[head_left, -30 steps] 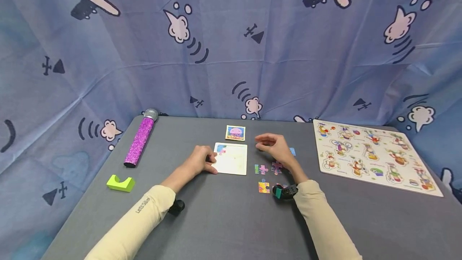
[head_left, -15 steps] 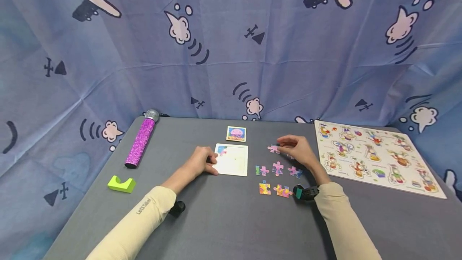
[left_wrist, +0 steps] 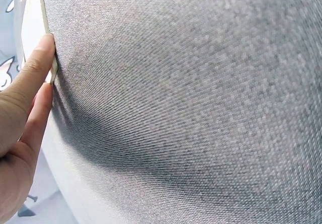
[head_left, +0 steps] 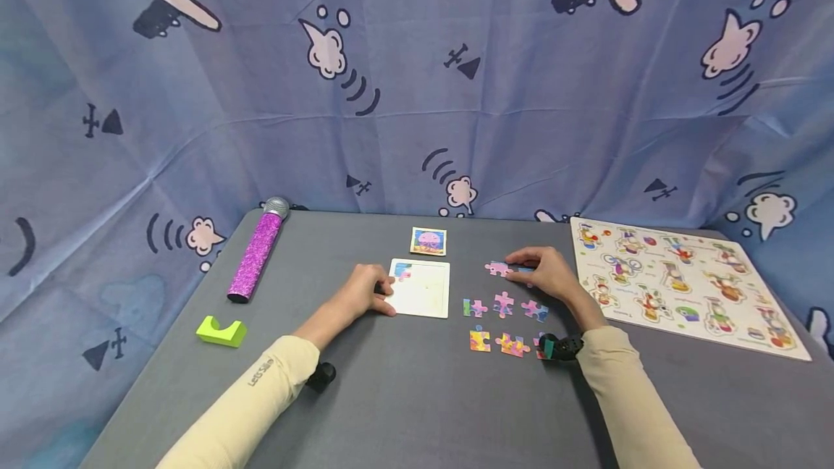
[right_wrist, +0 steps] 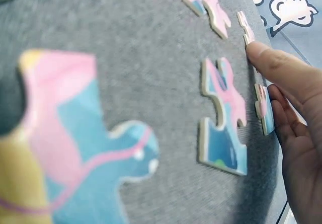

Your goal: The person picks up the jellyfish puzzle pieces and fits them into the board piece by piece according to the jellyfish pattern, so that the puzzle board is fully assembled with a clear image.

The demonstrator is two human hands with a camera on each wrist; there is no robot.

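Note:
My left hand (head_left: 365, 291) pinches the left edge of a white puzzle tray (head_left: 423, 295); in the left wrist view its thumb and a finger meet at the tray's edge (left_wrist: 45, 12). One blue-and-pink piece (head_left: 402, 271) sits in the tray's upper left corner. My right hand (head_left: 544, 273) pinches a pink jigsaw piece (head_left: 498, 268) at its right end, the piece low over the table or on it. A blue piece (right_wrist: 268, 114) lies beneath that hand, partly hidden. Below are several loose pieces, among them a pink one (head_left: 503, 303) and a yellow one (head_left: 479, 340).
A small jellyfish picture card (head_left: 428, 241) lies behind the tray. To the left are a glittery purple microphone (head_left: 257, 255) and a green arch block (head_left: 221, 332). A large wooden picture board (head_left: 677, 281) lies at the right. A printed curtain (head_left: 417, 93) hangs behind the table.
My right hand has moved right, from beside the tray to the back row of loose pieces, and has taken hold of the pink piece. The left hand stays at the tray.

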